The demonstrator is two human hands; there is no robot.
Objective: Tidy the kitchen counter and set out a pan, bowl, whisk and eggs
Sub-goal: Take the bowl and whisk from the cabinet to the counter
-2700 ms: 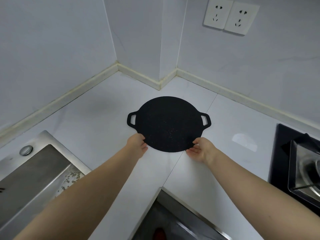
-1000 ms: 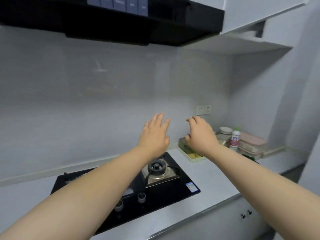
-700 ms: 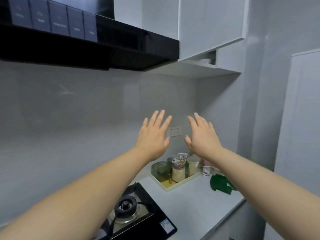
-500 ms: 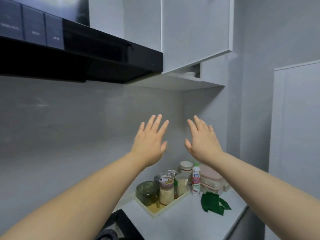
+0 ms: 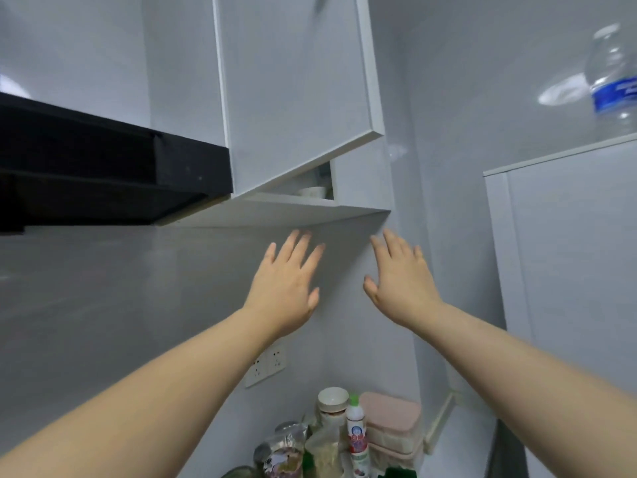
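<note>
Both hands up, empty, just below the wall cabinet [image 5: 275,210]. Left hand [image 5: 286,288]: back to camera, fingers straight and spread, open, gripping nothing. Right hand [image 5: 401,281]: the same, fingers spread, thumb out toward the left hand, nothing held. The two are near each other but apart. Whether the fingertips touch the cabinet's underside, cannot tell.

Cabinet door [image 5: 296,88] ajar, its lower corner swung out from the frame. In the gap under the door, on the cabinet floor near its right edge: a white bowl [image 5: 312,192], only partly seen.

Black hood [image 5: 103,167] to the left, against the cabinet. Sockets [image 5: 267,363] on the wall below the left wrist.

At the back corner of the counter [image 5: 465,453], crowded together: white-lidded jar [image 5: 332,401], white bottle [image 5: 356,432] with a green cap just beside it, stacked pink boxes [image 5: 393,426] on the bottle's right, bagged goods in front, blurred.

Far right: fridge [image 5: 568,270], a water bottle [image 5: 615,74] upright on its top.
</note>
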